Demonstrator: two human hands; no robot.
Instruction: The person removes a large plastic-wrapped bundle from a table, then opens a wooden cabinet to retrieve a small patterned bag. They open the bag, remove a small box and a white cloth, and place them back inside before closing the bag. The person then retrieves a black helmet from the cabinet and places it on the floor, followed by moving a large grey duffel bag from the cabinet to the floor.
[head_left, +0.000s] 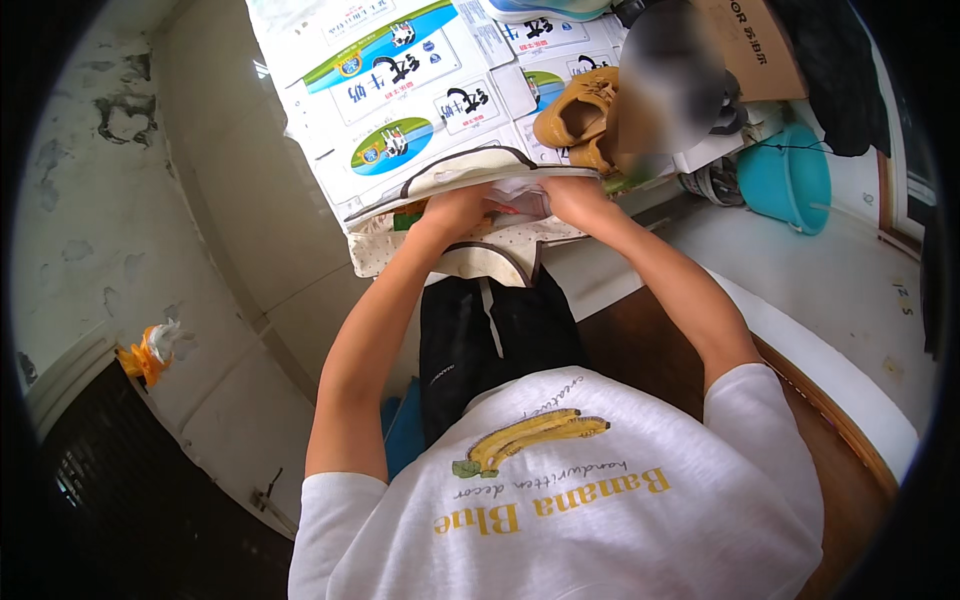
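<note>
A cream fabric bag with small dots and dark brown piping lies open in front of me, at the near edge of flattened milk cartons. My left hand reaches into its mouth from the left, and my right hand enters from the right. The fingers of both hands are hidden inside, so their grip does not show. Between the hands is a clear plastic bag with a red mark. A green and orange packet shows beside my left wrist. One cloth handle hangs over the near side.
Flattened white milk cartons cover the surface beyond the bag. Tan lace-up shoes stand on the right, beside a blurred patch. A brown cardboard box is behind them. A turquoise bucket lies tilted at the far right.
</note>
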